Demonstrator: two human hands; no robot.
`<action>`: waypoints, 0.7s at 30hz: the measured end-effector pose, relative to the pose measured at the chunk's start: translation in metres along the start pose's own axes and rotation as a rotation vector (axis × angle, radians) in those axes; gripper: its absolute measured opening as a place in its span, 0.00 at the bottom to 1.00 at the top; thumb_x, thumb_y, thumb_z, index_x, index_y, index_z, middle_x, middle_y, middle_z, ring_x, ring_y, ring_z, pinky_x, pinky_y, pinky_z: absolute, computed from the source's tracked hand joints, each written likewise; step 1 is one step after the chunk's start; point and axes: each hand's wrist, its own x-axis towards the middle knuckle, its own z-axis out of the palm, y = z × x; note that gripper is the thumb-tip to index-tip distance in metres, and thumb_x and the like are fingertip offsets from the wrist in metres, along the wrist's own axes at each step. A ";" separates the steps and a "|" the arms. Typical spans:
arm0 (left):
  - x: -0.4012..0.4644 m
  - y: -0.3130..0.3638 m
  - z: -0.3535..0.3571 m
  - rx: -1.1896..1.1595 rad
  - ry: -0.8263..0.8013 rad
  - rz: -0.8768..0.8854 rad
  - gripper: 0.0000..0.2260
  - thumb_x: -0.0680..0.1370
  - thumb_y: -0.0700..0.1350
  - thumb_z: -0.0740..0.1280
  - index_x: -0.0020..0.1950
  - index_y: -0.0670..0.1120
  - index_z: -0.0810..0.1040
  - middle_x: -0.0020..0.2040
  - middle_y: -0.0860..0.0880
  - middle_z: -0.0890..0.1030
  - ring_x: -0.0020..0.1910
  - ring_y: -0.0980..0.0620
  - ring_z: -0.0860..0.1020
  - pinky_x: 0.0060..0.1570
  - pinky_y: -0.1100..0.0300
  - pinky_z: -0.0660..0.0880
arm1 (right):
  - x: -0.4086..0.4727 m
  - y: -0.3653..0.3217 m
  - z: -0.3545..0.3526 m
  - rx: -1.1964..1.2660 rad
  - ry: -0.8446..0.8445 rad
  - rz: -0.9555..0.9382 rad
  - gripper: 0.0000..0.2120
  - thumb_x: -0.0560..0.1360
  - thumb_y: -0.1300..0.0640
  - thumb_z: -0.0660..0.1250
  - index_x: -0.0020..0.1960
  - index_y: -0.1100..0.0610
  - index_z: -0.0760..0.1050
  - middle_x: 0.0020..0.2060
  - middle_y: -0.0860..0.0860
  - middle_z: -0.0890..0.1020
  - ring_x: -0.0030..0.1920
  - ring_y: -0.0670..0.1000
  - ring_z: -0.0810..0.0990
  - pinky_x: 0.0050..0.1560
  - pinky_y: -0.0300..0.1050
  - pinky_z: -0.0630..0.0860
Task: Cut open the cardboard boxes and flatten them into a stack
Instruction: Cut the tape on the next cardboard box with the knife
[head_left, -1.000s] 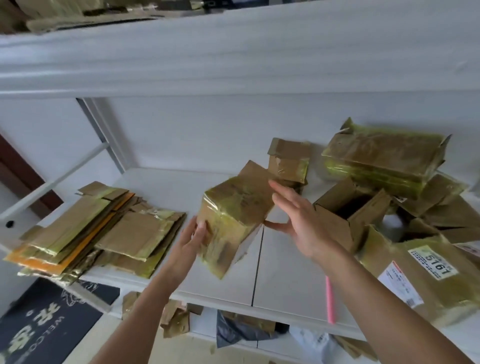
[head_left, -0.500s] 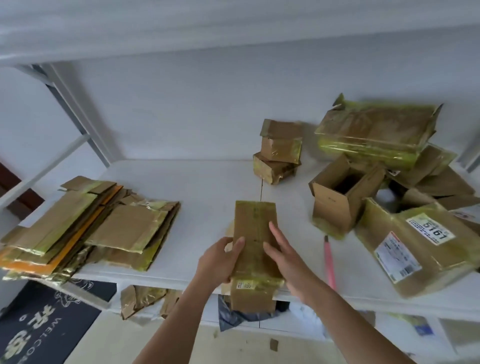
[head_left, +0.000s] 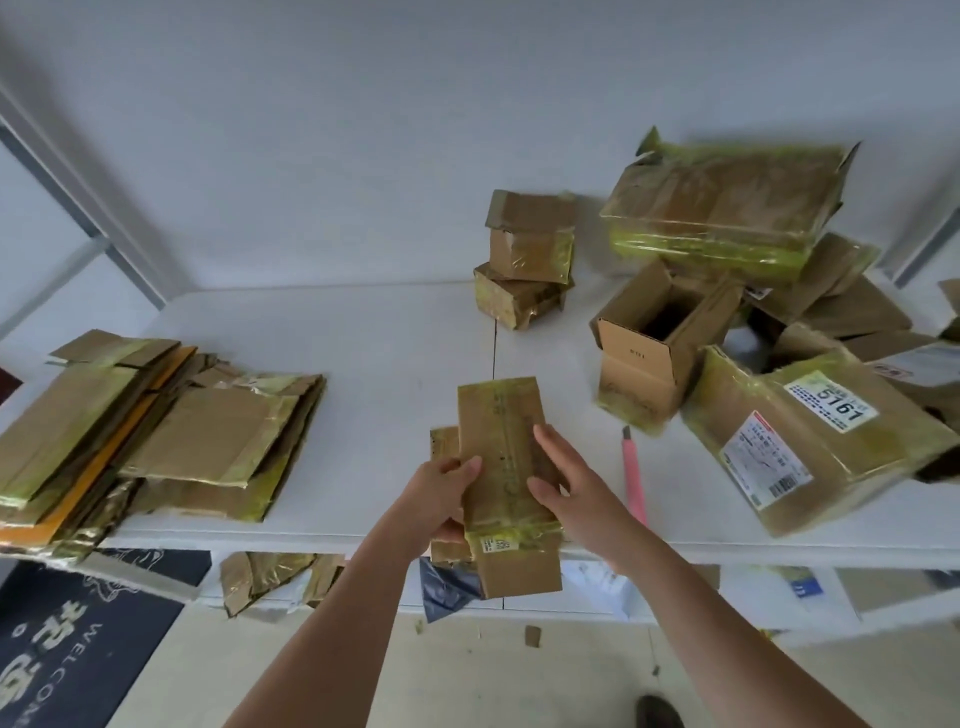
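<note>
Flattened cardboard box (head_left: 501, 457), wrapped in yellowish tape, held over the front edge of the white bench (head_left: 374, 343), long axis running away from the person; its near end hangs past the bench edge. Left hand (head_left: 441, 493) grips the box's left edge, thumb on top, fingers underneath. Right hand (head_left: 571, 493) lies against the box's right side, fingers extended over the top face, thumb on the top face; whether it clasps the box or only presses on it cannot be told. Stack of flattened boxes (head_left: 156, 436) sits at the left end of the bench, with an orange sheet among the layers. Pink utility knife (head_left: 634, 478) lies on the bench just right of the right hand, not touched. Open-topped box (head_left: 649, 358) stands upright beyond the knife. Labelled box marked 5161 (head_left: 810, 436) lies tilted at the right. Two small boxes (head_left: 524, 260) stacked near the back wall. Large taped box (head_left: 727, 202) rests atop the heap at far right
</note>
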 end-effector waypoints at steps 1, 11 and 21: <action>0.000 0.000 0.000 -0.001 0.001 -0.007 0.13 0.82 0.52 0.65 0.61 0.45 0.76 0.50 0.45 0.83 0.44 0.42 0.85 0.45 0.44 0.83 | 0.000 0.000 -0.005 -0.020 -0.010 -0.008 0.31 0.81 0.55 0.63 0.79 0.43 0.53 0.78 0.39 0.51 0.77 0.43 0.55 0.73 0.37 0.59; 0.004 -0.001 0.001 0.050 0.039 -0.052 0.16 0.80 0.53 0.66 0.62 0.44 0.75 0.51 0.44 0.83 0.45 0.40 0.85 0.46 0.43 0.83 | 0.000 0.054 -0.073 -0.833 0.287 0.149 0.27 0.79 0.66 0.60 0.74 0.45 0.68 0.69 0.52 0.65 0.67 0.54 0.65 0.62 0.50 0.73; 0.001 0.002 0.027 0.053 0.021 -0.089 0.18 0.81 0.52 0.65 0.64 0.39 0.74 0.52 0.40 0.80 0.45 0.38 0.84 0.41 0.43 0.83 | 0.014 0.067 -0.088 -1.353 0.029 -0.086 0.10 0.81 0.51 0.61 0.59 0.53 0.74 0.53 0.50 0.73 0.50 0.51 0.76 0.38 0.44 0.68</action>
